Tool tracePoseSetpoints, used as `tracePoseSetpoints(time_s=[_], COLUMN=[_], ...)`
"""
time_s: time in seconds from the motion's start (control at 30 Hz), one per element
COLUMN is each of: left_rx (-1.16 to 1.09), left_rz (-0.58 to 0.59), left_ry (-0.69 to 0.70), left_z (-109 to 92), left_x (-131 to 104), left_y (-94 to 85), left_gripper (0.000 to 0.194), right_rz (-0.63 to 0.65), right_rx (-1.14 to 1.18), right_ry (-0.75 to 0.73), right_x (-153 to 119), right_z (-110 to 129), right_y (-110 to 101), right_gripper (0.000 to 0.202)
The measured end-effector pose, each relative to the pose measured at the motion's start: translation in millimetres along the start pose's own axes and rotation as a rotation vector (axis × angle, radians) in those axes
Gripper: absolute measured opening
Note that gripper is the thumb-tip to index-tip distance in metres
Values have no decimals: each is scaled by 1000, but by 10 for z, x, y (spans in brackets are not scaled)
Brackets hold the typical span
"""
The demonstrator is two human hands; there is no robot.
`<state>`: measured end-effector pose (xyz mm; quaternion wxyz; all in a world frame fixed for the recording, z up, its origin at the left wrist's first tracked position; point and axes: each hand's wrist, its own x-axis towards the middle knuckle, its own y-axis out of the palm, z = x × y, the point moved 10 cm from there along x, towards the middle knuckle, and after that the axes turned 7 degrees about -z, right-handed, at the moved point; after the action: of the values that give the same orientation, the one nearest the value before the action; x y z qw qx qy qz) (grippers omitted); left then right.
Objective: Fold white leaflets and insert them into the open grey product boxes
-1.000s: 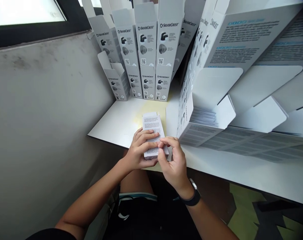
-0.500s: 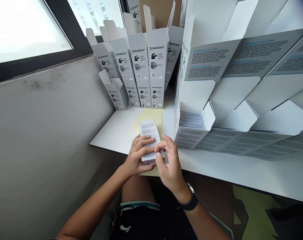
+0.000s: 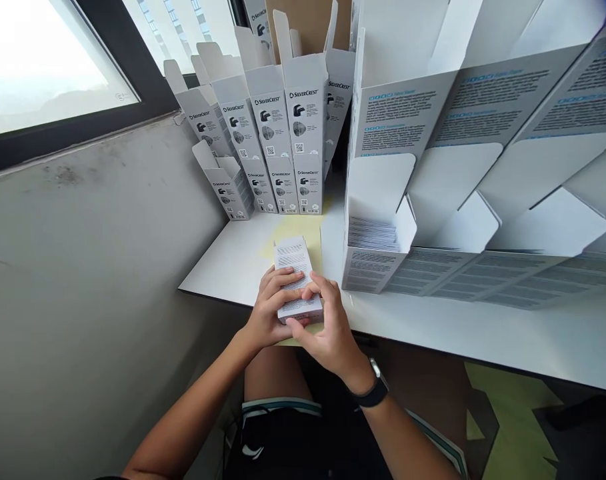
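Note:
A small white carton (image 3: 293, 255) with fine printed text on its upper face lies over the front edge of the table. My left hand (image 3: 273, 303) is wrapped round its left side, fingers across the printed face and thumb low by the near end. My right hand (image 3: 327, 327) is at the carton's right side and near end, its fingers bent on the printed face and its thumb at the near bottom edge. The carton's underside is hidden.
Grey SilverCrest boxes (image 3: 310, 133) with raised flaps stand at the back. To the right are larger open cartons (image 3: 383, 267), the nearest holding stacked papers (image 3: 373, 235). A yellow sheet (image 3: 303, 227) lies on the white table (image 3: 217, 260). A wall (image 3: 97, 233) borders the left.
My right thumb has moved down and left to the carton's near end, and the right fingers have shifted on its face. My left hand keeps its hold. The view has turned slightly.

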<state>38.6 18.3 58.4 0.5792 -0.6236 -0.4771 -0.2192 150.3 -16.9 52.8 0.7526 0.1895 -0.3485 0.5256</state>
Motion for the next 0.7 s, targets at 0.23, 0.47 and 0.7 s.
tracePoseSetpoints(time_s=[0.23,0.47,0.7], left_rx=[23,19,-5], left_rz=[12,8,24], left_ry=[3,12,-6], left_z=[-20,-21,9], left_x=[22,17,-3], left_y=[16,12,26], left_gripper=[37,39,45], right_rz=[167,109,196], right_rx=[111,149,157], right_ry=[-54,3,-10], right_x=[-49,-60,-28], right_z=[-46,-91,-60], right_y=[-43,-72,-62], right_gripper=[75,78,65])
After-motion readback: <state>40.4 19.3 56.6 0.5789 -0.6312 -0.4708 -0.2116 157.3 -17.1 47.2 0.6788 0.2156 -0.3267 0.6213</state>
